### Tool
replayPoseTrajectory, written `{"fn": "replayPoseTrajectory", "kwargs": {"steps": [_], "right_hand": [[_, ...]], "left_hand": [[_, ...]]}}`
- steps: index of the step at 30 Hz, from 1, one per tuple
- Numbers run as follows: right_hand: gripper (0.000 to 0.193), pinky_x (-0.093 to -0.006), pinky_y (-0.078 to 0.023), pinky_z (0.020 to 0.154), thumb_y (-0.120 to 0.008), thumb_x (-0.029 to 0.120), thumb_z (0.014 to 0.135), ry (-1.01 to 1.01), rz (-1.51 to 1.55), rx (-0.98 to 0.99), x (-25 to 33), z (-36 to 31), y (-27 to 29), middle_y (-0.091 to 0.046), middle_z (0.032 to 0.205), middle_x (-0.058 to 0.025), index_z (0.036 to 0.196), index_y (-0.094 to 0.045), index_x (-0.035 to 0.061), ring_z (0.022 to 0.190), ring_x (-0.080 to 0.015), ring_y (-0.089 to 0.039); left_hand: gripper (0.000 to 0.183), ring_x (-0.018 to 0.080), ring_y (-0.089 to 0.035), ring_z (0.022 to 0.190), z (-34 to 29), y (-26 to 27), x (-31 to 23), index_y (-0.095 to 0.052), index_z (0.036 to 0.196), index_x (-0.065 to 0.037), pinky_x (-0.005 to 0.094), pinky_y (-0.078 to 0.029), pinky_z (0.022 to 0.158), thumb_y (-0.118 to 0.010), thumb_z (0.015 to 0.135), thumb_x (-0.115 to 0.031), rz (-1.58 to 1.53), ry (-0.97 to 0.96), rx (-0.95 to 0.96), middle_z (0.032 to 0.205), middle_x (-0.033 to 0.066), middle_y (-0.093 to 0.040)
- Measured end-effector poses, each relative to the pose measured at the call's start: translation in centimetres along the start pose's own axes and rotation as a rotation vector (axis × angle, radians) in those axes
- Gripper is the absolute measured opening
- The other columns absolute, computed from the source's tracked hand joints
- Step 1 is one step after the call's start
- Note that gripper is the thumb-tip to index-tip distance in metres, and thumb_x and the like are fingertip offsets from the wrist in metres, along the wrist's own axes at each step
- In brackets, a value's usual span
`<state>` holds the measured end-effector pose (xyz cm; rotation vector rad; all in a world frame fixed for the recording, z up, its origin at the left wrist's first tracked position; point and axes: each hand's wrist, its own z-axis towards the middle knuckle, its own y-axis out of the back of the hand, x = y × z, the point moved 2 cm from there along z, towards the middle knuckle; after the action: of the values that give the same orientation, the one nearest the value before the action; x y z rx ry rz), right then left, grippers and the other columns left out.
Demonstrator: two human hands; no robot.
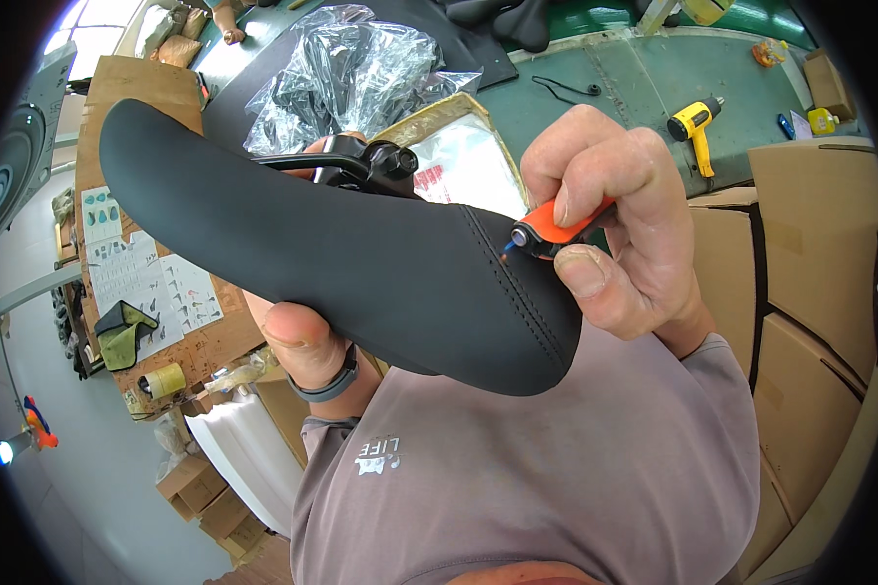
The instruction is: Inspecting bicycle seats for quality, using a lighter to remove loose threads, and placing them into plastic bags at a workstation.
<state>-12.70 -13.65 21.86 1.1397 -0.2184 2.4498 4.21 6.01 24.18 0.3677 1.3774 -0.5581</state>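
Left hand (307, 341) grips saddle (361, 258), right hand (634, 205) grasps orange lighter (561, 229) at view-centre's two o'clock; flame (508, 248) should skim stitching (519, 288) briefly.

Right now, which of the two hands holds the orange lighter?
The right hand, pinching the lighter near the black saddle; the left hand grips the saddle instead.

- Black saddle (361, 249): smooth cover, double-stitched seam (517, 291) across its wide end, tilted in midair, narrow nose (132, 127) at upper left.
- Orange-and-black lighter (554, 232): lit, its small blue flame (508, 250) at the seam.
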Motion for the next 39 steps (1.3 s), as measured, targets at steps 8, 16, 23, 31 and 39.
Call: {"fn": "replayPoseTrajectory", "kwargs": {"steps": [8, 16, 23, 31, 39], "right_hand": [[0.086, -0.0299, -0.041, 0.071, -0.089, 0.067, 0.089, 0.153, -0.091, -0.111, -0.7, 0.1, 0.0, -0.058, 0.099, -0.0071, 0.134, -0.067, -0.0027, 0.083, -0.0147, -0.05], [0.083, -0.0321, -0.037, 0.065, -0.086, 0.074, 0.086, 0.268, -0.181, -0.001, -1.0, 0.6, 0.9, -0.056, 0.097, -0.0035, 0.118, -0.082, -0.0021, 0.076, -0.0159, -0.047], [0.093, -0.027, -0.038, 0.07, -0.078, 0.068, 0.095, -0.23, 0.311, -0.328, -0.2, -0.6, 0.0, -0.054, 0.1, -0.0039, 0.152, -0.054, -0.0013, 0.082, -0.0104, -0.047], [0.055, -0.0264, -0.043, 0.076, -0.08, 0.036, 0.097, -0.018, 0.052, -0.256, -0.9, -0.6, 0.8, -0.057, 0.108, -0.0116, 0.132, -0.05, 0.0059, 0.086, -0.0122, -0.049], [0.039, -0.0271, -0.045, 0.077, -0.07, 0.017, 0.094, 0.037, -0.08, -0.241, 0.0, 0.4, 0.0, -0.058, 0.109, -0.0164, 0.124, -0.048, 0.0066, 0.087, -0.0142, -0.05]], "left_hand": [[0.135, 0.0323, -0.068, 0.136, 0.6, -0.5, -0.1, -0.048, 0.161, 0.002, 0.0437, -0.06, 0.112, -0.082, 0.07, -0.093, 0.0, -0.012, -0.037, 0.151, 0.0211, -0.064], [0.137, 0.0355, -0.068, 0.138, 1.1, -1.5, 0.0, -0.048, 0.162, 0.002, 0.0472, -0.06, 0.114, -0.083, 0.068, -0.091, -0.005, 0.005, -0.011, 0.158, 0.0257, -0.06], [0.133, 0.0343, -0.067, 0.138, 1.2, -1.5, 0.2, -0.045, 0.164, 0.0, 0.0463, -0.059, 0.114, -0.077, 0.074, -0.093, -0.004, -0.023, 0.022, 0.158, 0.0241, -0.059], [0.125, 0.0292, -0.069, 0.132, 1.4, 0.0, 1.0, -0.045, 0.162, 0.001, 0.0435, -0.06, 0.111, -0.072, 0.082, -0.091, 0.023, -0.03, 0.026, 0.152, 0.0198, -0.062], [0.116, 0.024, -0.07, 0.127, 1.3, 0.7, 1.3, -0.044, 0.162, 0.002, 0.0409, -0.06, 0.11, -0.066, 0.092, -0.088, -0.016, -0.036, 0.029, 0.146, 0.0156, -0.065]]}}
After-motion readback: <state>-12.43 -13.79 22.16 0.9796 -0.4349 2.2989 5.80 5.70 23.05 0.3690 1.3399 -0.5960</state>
